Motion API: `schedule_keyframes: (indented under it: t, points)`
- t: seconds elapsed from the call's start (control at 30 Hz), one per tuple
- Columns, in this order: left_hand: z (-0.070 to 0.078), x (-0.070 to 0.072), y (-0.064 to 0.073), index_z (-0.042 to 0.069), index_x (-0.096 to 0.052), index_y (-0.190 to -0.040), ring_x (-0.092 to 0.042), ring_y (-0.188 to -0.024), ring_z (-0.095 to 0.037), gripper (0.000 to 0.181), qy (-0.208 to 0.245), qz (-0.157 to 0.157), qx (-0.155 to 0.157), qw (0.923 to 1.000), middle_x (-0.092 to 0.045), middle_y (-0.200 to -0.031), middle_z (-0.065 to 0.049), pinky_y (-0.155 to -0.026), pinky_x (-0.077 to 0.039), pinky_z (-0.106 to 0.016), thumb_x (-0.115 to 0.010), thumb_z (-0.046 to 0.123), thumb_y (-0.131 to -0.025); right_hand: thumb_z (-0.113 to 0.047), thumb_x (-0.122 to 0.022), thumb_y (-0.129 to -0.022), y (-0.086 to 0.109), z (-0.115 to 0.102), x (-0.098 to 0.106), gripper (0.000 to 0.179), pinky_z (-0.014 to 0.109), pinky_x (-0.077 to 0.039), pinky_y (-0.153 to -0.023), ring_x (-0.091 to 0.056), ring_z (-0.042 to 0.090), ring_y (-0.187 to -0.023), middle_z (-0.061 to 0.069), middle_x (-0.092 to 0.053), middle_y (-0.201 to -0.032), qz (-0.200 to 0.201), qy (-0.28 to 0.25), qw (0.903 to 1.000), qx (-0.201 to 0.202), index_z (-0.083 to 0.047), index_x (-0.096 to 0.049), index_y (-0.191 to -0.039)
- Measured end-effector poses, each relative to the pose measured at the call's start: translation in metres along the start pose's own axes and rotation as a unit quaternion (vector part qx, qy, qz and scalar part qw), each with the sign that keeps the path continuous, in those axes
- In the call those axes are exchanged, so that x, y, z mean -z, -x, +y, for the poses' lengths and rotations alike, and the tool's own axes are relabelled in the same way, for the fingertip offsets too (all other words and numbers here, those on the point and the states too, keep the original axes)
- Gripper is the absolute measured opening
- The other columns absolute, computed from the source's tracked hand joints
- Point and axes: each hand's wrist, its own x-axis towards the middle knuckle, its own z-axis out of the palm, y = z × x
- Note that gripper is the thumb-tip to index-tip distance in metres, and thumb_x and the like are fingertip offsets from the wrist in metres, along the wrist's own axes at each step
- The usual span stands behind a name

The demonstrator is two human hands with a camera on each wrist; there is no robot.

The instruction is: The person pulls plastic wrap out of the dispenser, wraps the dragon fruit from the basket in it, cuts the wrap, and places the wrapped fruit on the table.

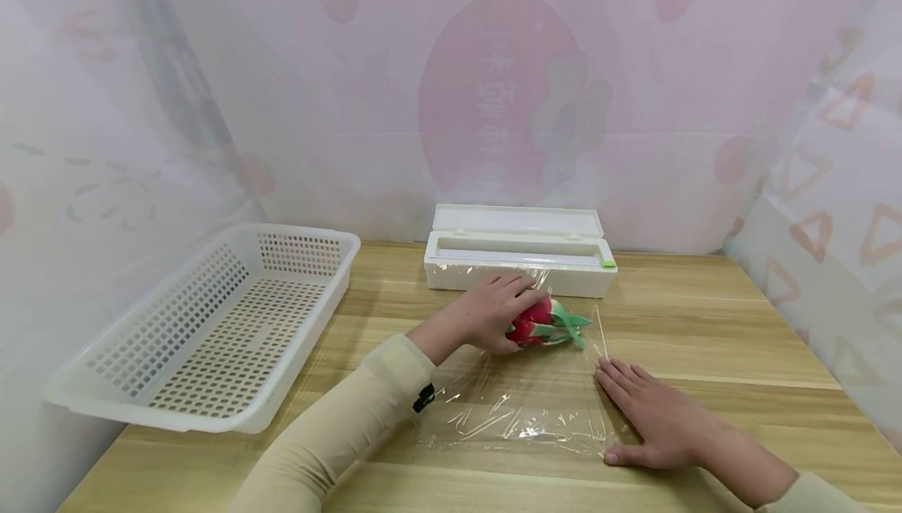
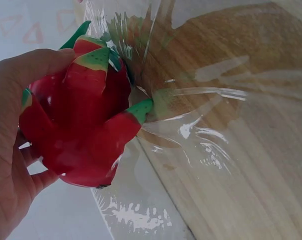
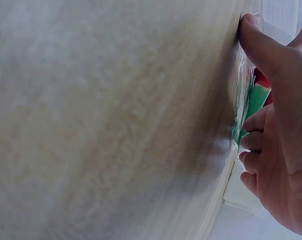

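Note:
My left hand (image 1: 496, 313) grips a red dragon fruit (image 2: 86, 115) with green-tipped scales, thumb and fingers curled round its sides. In the head view the dragon fruit (image 1: 543, 322) is partly covered by that hand, its green tips pointing right. A clear sheet of cling film (image 1: 521, 411) lies wrinkled on the table under and in front of the fruit. My right hand (image 1: 658, 419) rests at the film's right edge with fingers extended and thumb spread. From the right wrist view, this hand (image 3: 286, 115) stands beside the film, holding nothing visible.
At the back stands a white cling film box (image 1: 521, 278), its lid (image 1: 517, 220) raised and film reaching toward the front. A white perforated basket (image 1: 331, 294) occupies the left side of the wooden table (image 1: 705, 317). Printed curtains (image 1: 338, 106) hang behind and along both sides.

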Motion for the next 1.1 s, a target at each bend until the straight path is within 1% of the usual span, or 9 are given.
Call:
schedule_keyframes:
  t: [0.2,0.33,0.47,0.6,0.7,0.73,0.83,0.93,1.1]
  points:
    - [-0.001,-0.001,0.001,0.019,-0.036,-0.146,-0.034,-0.136,-0.025,0.086,0.002,0.004,0.0,1.0,-0.041,-0.147,-0.01,-0.111,-0.029,-0.042,-0.075,0.051,-0.076,-0.069,-0.055,-0.085,0.001,-0.001,0.001,0.097,0.019,0.007,-0.112,-0.044,0.045,-0.127,0.03,-0.043,-0.141,-0.003,0.002,1.0,0.002,0.012,-0.044,-0.136]
    - [-0.002,0.002,0.005,0.019,-0.038,-0.146,-0.034,-0.137,-0.025,0.087,0.004,0.025,0.0,0.9997,-0.039,-0.148,-0.01,-0.109,-0.03,-0.042,-0.076,0.052,-0.075,-0.07,-0.055,-0.084,0.002,-0.001,0.002,0.097,0.019,0.007,-0.112,-0.044,0.045,-0.127,0.03,-0.043,-0.141,-0.002,0.002,1.0,-0.001,0.013,-0.045,-0.136]
    - [-0.004,0.009,0.015,0.016,-0.04,-0.146,-0.033,-0.137,-0.025,0.089,-0.004,0.05,-0.003,0.9987,-0.038,-0.15,-0.01,-0.109,-0.031,-0.042,-0.077,0.053,-0.074,-0.071,-0.056,-0.083,0.003,-0.001,0.004,0.099,0.02,0.006,-0.113,-0.044,0.044,-0.127,0.029,-0.044,-0.141,0.01,0.008,0.9999,-0.005,0.013,-0.045,-0.135]
    - [-0.006,0.013,0.028,0.013,-0.042,-0.144,-0.036,-0.136,-0.027,0.088,-0.002,0.087,-0.019,0.996,-0.04,-0.148,-0.012,-0.109,-0.031,-0.044,-0.078,0.051,-0.073,-0.07,-0.057,-0.083,0.002,-0.002,0.008,0.098,0.02,0.005,-0.113,-0.045,0.044,-0.126,0.03,-0.044,-0.14,0.018,0.015,0.9997,0.001,0.013,-0.044,-0.135]
    - [-0.006,0.013,0.042,0.01,-0.046,-0.141,-0.039,-0.133,-0.031,0.086,0.006,0.117,-0.038,0.9924,-0.043,-0.145,-0.015,-0.108,-0.033,-0.046,-0.08,0.047,-0.071,-0.069,-0.058,-0.083,0.003,-0.001,0.01,0.098,0.021,0.005,-0.113,-0.045,0.044,-0.126,0.03,-0.043,-0.14,0.019,0.017,0.9996,0.011,0.012,-0.042,-0.137]
    - [-0.005,0.013,0.047,0.009,-0.046,-0.14,-0.038,-0.134,-0.032,0.085,0.005,0.122,-0.043,0.9916,-0.043,-0.145,-0.016,-0.108,-0.033,-0.047,-0.081,0.044,-0.071,-0.068,-0.059,-0.083,0.003,-0.001,0.011,0.098,0.021,0.004,-0.113,-0.045,0.044,-0.126,0.03,-0.044,-0.14,0.02,0.017,0.9996,0.013,0.012,-0.042,-0.137]
    - [-0.003,0.011,0.062,0.008,-0.047,-0.139,-0.034,-0.137,-0.033,0.08,0.01,0.125,-0.047,0.991,-0.041,-0.146,-0.018,-0.107,-0.033,-0.049,-0.079,0.04,-0.073,-0.067,-0.06,-0.083,0.003,-0.002,0.012,0.096,0.02,0.002,-0.114,-0.046,0.042,-0.126,0.028,-0.045,-0.141,0.029,0.012,0.9993,0.02,0.01,-0.044,-0.137]
    - [0.0,0.012,0.076,0.009,-0.046,-0.139,-0.031,-0.139,-0.033,0.08,0.014,0.116,-0.038,0.9924,-0.037,-0.149,-0.019,-0.108,-0.032,-0.05,-0.078,0.039,-0.073,-0.065,-0.063,-0.082,0.002,-0.004,0.014,0.092,0.02,-0.002,-0.114,-0.048,0.039,-0.126,0.025,-0.048,-0.14,0.045,0.006,0.9987,0.023,0.009,-0.048,-0.135]
    - [0.006,0.016,0.099,0.01,-0.045,-0.141,-0.033,-0.137,-0.033,0.084,0.02,0.111,-0.027,0.9932,-0.036,-0.149,-0.019,-0.109,-0.03,-0.05,-0.08,0.042,-0.071,-0.06,-0.067,-0.081,0.0,-0.008,0.017,0.087,0.019,-0.005,-0.114,-0.05,0.037,-0.124,0.021,-0.051,-0.138,0.066,-0.003,0.997,0.04,0.006,-0.051,-0.134]
